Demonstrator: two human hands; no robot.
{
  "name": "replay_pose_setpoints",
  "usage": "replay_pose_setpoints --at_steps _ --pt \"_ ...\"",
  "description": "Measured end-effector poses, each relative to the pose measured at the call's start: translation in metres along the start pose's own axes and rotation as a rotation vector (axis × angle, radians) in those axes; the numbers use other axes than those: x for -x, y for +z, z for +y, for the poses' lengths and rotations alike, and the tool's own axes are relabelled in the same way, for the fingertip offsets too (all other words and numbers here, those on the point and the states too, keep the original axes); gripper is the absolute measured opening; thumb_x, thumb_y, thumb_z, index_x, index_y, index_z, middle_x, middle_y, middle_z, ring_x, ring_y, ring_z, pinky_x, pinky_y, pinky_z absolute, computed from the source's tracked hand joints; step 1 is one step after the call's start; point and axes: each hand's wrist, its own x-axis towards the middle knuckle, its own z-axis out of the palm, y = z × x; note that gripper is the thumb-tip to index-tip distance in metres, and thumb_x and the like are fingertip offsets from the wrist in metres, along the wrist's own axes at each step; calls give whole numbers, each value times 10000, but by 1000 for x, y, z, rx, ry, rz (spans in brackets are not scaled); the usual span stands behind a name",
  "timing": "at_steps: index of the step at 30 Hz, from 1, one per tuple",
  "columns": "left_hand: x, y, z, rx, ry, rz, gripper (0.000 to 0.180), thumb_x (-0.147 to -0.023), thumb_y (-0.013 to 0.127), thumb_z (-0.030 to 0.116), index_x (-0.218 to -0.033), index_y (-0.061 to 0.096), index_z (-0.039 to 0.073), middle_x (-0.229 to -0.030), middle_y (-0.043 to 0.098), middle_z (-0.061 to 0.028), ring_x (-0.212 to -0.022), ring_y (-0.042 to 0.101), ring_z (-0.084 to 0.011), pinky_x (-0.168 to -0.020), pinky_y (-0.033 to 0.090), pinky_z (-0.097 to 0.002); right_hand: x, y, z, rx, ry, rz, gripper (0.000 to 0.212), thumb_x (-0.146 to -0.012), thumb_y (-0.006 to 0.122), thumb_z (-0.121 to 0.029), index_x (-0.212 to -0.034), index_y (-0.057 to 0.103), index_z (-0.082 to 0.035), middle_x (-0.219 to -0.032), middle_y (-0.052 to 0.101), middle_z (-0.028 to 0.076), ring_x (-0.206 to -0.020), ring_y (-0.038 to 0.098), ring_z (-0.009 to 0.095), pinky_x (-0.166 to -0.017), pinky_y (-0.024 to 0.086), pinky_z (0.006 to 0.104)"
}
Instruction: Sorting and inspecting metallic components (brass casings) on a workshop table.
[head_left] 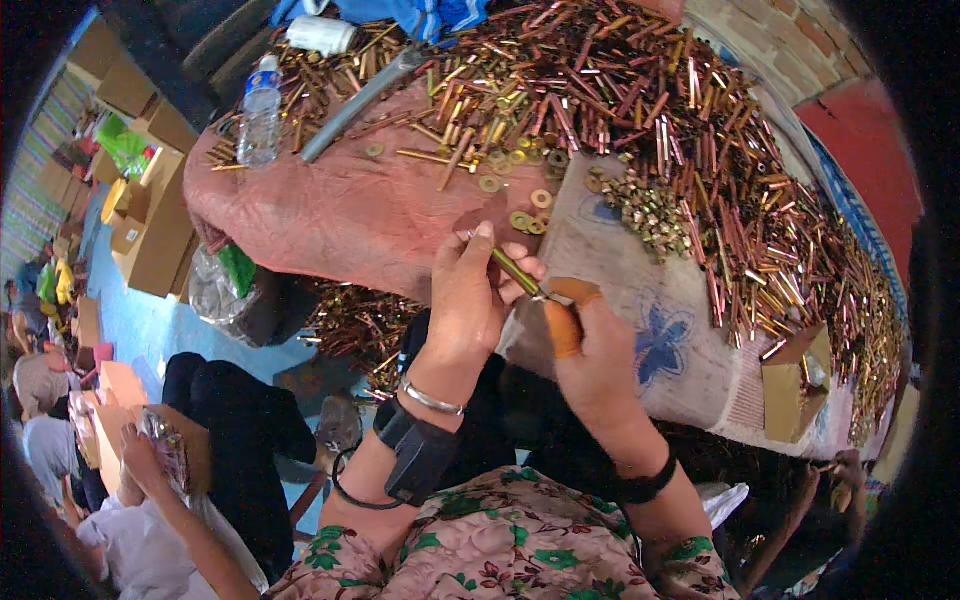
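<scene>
A brass-coloured rod (515,272) is held above the near edge of the worktop (320,220), clamped in the fingers of the left hand (468,290) and, at its near end, by the right hand (598,350). Washers (490,184) are scattered beyond; loose metal pieces (600,85) are heaped along the far edge.

One end of a brass-coloured rod (514,270) is hidden by the fingers of the right hand (597,350), while a floral-print top (520,535) and a white-clad co-worker (150,545) are cut off below, and a blue cloth (405,15) is cropped by the upper edge.
</scene>
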Motion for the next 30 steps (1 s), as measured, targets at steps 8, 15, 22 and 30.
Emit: replay_pose_setpoints --at_steps 8,15,22,30 --pt "7 -2 -24 118 -77 2 151 -935 452 223 -963 422 77 -813 590 -85 -692 588 -177 -616 518 -326 -16 25 16 17 -152 331 327 -771 611 -43 -1087 532 -19 -922 544 190 -834 511 355 -722 422 402" --pt "5 6 -30 175 24 -38 119 -926 470 185 -920 429 73 -757 533 -65 -680 554 -174 -656 505 -315 -14 24 12 -102 -64 237 233 -830 537 -65 -1057 536 -14 -981 555 196 -880 533 361 -772 428 398" --pt "22 13 -35 154 -4 -113 172 -902 515 127 -1062 490 69 -909 606 -87 -843 612 -189 -725 509 -310 -4 20 32 -295 181 253 208 -891 443 -84 -1051 541 5 -973 562 175 -886 542 299 -818 421 345" --pt "17 6 -35 165 -13 -169 108 -898 536 164 -964 522 79 -841 588 -56 -789 591 -165 -729 499 -310 11 14 29 -438 223 216 259 -923 424 -136 -1114 509 16 -1005 576 105 -935 531 178 -857 410 292"
